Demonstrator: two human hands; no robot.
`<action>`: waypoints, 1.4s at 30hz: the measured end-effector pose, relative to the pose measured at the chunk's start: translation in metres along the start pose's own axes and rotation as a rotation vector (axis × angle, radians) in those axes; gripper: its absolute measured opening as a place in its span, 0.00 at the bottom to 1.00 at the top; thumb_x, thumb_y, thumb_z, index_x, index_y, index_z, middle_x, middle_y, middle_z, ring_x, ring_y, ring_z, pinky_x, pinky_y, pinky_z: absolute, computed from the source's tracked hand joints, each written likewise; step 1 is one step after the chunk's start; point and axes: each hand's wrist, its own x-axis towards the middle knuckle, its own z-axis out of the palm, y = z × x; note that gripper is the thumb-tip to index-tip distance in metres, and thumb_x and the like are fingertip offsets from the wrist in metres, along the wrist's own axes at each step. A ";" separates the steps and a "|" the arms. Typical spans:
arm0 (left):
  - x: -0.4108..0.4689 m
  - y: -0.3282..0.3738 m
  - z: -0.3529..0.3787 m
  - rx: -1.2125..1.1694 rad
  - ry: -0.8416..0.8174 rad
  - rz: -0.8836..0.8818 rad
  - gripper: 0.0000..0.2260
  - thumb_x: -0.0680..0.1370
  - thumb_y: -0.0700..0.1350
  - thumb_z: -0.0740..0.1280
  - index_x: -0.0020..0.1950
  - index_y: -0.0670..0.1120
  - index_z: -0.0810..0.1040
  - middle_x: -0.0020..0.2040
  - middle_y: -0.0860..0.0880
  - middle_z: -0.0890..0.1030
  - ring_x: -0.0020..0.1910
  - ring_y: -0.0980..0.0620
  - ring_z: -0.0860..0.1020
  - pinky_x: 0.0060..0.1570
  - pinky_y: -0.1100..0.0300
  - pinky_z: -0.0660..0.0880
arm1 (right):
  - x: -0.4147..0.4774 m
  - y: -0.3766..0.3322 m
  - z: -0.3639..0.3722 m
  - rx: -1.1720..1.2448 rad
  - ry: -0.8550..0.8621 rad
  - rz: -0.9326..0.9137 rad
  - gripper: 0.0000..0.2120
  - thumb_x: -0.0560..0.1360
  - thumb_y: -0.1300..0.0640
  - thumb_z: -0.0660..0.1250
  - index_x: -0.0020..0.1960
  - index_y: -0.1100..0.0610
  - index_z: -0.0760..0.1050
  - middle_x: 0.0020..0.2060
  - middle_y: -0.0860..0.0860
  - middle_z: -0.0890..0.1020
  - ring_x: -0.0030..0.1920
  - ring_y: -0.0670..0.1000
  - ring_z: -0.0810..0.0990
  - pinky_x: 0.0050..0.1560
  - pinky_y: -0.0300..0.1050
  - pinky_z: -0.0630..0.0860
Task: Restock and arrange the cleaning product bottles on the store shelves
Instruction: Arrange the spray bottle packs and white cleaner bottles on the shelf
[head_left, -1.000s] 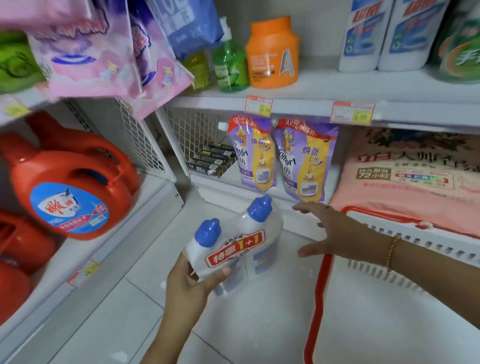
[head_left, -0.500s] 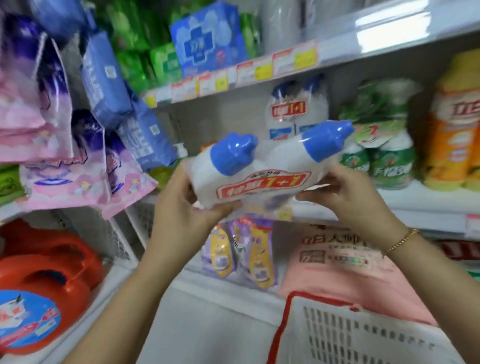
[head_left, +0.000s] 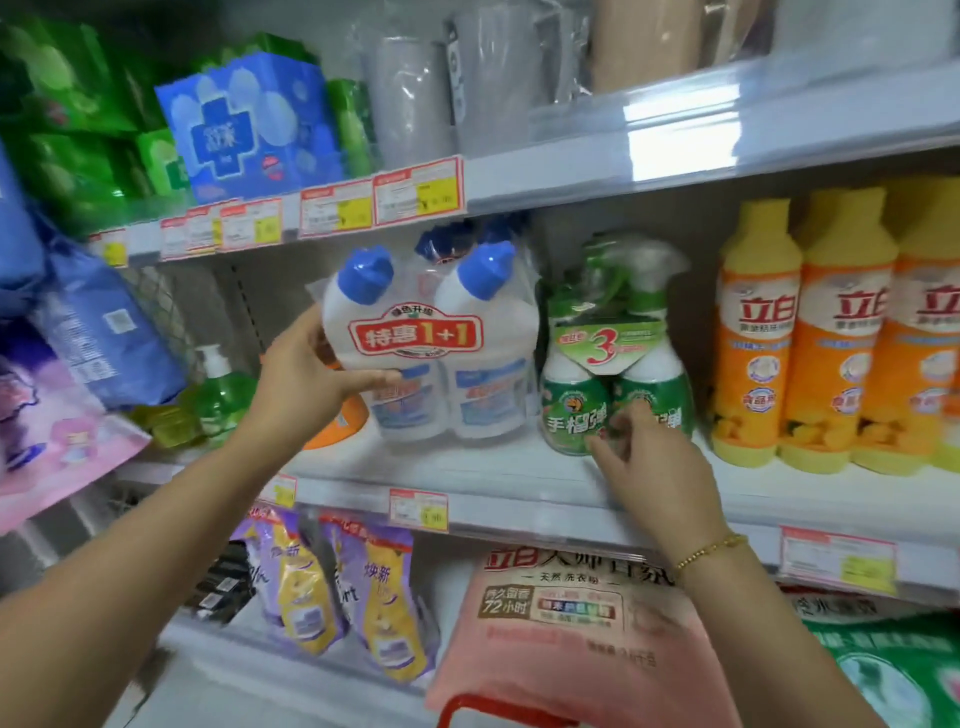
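A shrink-wrapped twin pack of white bottles with blue caps (head_left: 431, 343) and a red "1+1" label stands upright on the middle shelf (head_left: 493, 493). My left hand (head_left: 306, 379) grips its left side, thumb across the front. Another such pack stands right behind it, mostly hidden. To the right is a green spray-bottle pack (head_left: 613, 364). My right hand (head_left: 649, 462) touches that pack's lower front with loosely bent fingers.
Orange and yellow detergent bottles (head_left: 831, 338) line the shelf's right part. An orange jar (head_left: 337, 421) and a green pump bottle (head_left: 218, 395) stand left of the twin pack. Purple refill pouches (head_left: 337, 597) and a pink bag (head_left: 571, 634) lie below. A red basket rim (head_left: 498, 706) shows at the bottom.
The twin pack went from mid-air in both hands onto the middle shelf. My right hand has let go of it and moved right to the green spray-bottle pack.
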 end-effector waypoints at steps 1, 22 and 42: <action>0.006 -0.006 0.002 -0.016 -0.020 -0.035 0.25 0.63 0.38 0.80 0.57 0.48 0.77 0.46 0.54 0.84 0.45 0.60 0.83 0.41 0.62 0.80 | -0.003 0.003 0.002 -0.115 -0.022 -0.013 0.14 0.78 0.44 0.59 0.53 0.54 0.72 0.42 0.51 0.81 0.43 0.54 0.79 0.33 0.44 0.68; 0.047 -0.069 0.064 -0.007 -0.252 -0.332 0.23 0.66 0.41 0.79 0.57 0.47 0.76 0.50 0.51 0.83 0.45 0.55 0.82 0.48 0.57 0.80 | -0.010 0.003 0.026 -0.390 0.186 -0.156 0.19 0.75 0.47 0.59 0.33 0.58 0.74 0.28 0.54 0.73 0.26 0.57 0.73 0.27 0.36 0.51; 0.053 -0.088 0.099 -0.087 -0.130 -0.441 0.23 0.69 0.43 0.77 0.61 0.47 0.74 0.56 0.50 0.80 0.51 0.51 0.78 0.54 0.54 0.74 | -0.010 0.005 0.027 -0.382 0.176 -0.160 0.19 0.76 0.47 0.59 0.34 0.59 0.75 0.30 0.54 0.75 0.28 0.57 0.74 0.27 0.36 0.53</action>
